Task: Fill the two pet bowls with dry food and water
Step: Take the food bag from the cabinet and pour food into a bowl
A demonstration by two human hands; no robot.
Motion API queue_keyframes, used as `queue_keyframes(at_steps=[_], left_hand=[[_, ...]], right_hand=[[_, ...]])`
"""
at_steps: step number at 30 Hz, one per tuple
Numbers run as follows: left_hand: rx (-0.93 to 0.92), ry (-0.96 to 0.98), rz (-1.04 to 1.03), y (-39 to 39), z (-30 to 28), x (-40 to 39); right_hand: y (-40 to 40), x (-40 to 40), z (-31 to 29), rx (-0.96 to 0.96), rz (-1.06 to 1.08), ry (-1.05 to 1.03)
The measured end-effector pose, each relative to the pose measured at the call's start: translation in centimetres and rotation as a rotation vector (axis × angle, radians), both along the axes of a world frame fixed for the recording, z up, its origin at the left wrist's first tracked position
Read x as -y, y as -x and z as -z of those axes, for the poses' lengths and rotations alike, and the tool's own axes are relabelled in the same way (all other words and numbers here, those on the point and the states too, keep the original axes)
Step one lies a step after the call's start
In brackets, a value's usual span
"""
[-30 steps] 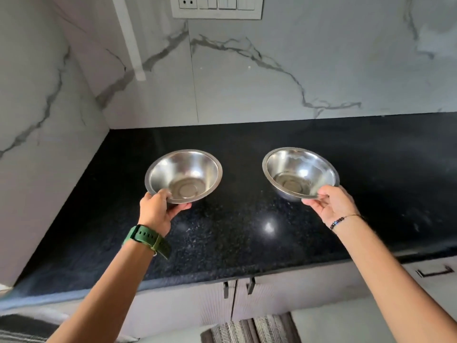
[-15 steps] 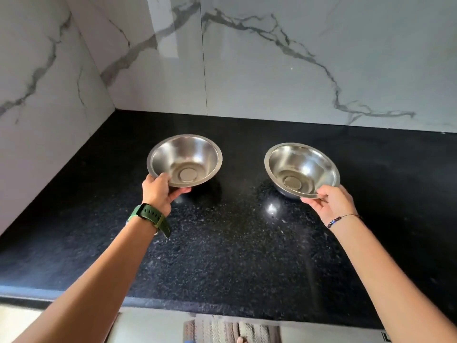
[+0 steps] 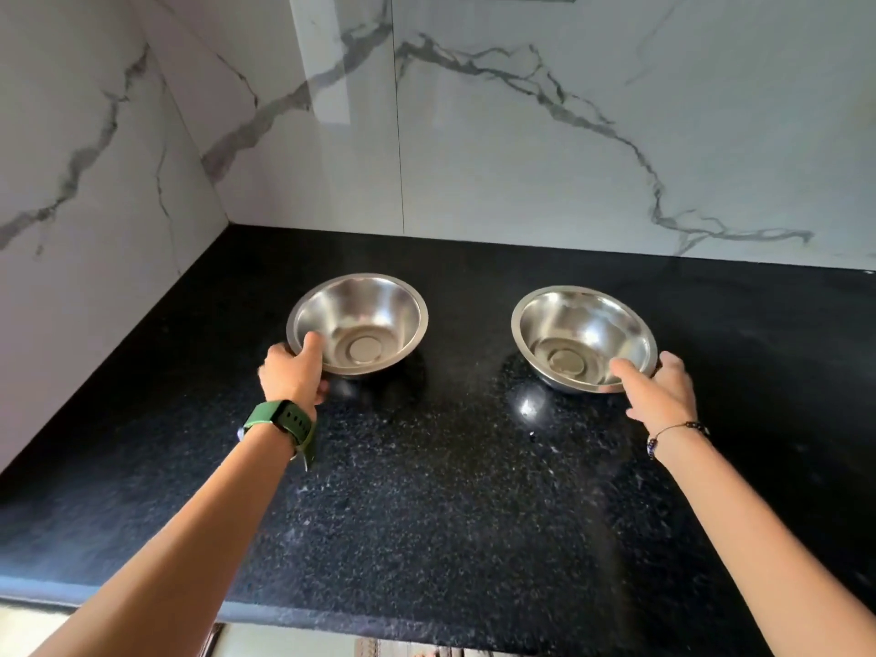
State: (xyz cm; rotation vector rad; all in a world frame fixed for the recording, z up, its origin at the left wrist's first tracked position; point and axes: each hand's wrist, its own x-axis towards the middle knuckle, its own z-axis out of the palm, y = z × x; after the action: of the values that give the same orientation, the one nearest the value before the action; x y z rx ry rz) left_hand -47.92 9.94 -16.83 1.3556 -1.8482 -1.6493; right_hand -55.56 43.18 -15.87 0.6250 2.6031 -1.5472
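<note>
Two empty steel bowls are down at the black granite counter point(image 3: 450, 490), side by side. My left hand point(image 3: 294, 377), with a green watch on the wrist, grips the near rim of the left bowl point(image 3: 374, 310), thumb inside. My right hand point(image 3: 661, 388), with a thin bracelet, holds the near rim of the right bowl point(image 3: 569, 324), thumb over the edge. Both bowls sit low against the counter and tilt slightly toward me. No food or water is in view.
White marble walls point(image 3: 521, 149) close the counter at the back and on the left, forming a corner. The counter's front edge point(image 3: 332, 618) runs along the bottom, with a striped rug on the floor just below it.
Both hands have lowered the bowls from the air down to the counter. The view has tipped down and moved closer, so the wall switch has left the frame.
</note>
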Motion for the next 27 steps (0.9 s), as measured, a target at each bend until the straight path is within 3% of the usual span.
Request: queue_keyframes(at_steps=[2, 5, 18, 27], left_hand=[[0.105, 0.205, 0.019, -0.1, -0.9, 0.4], [0.056, 0.367, 0.069, 0.4, -3.5, 0.3], [-0.337, 0.698, 0.325, 5.7, -21.6, -3.2], [-0.544, 0.944, 0.348, 5.7, -33.8, -5.8]], right_hand=[[0.0, 0.3, -1.4, -0.075, -0.062, -0.244], [0.5, 1.4, -4.0, -0.16, -0.157, -0.321], [4.2, 8.8, -19.3, -0.536, -0.355, -0.287], [3.5, 12.0, -31.4, -0.806, -0.383, -0.259]])
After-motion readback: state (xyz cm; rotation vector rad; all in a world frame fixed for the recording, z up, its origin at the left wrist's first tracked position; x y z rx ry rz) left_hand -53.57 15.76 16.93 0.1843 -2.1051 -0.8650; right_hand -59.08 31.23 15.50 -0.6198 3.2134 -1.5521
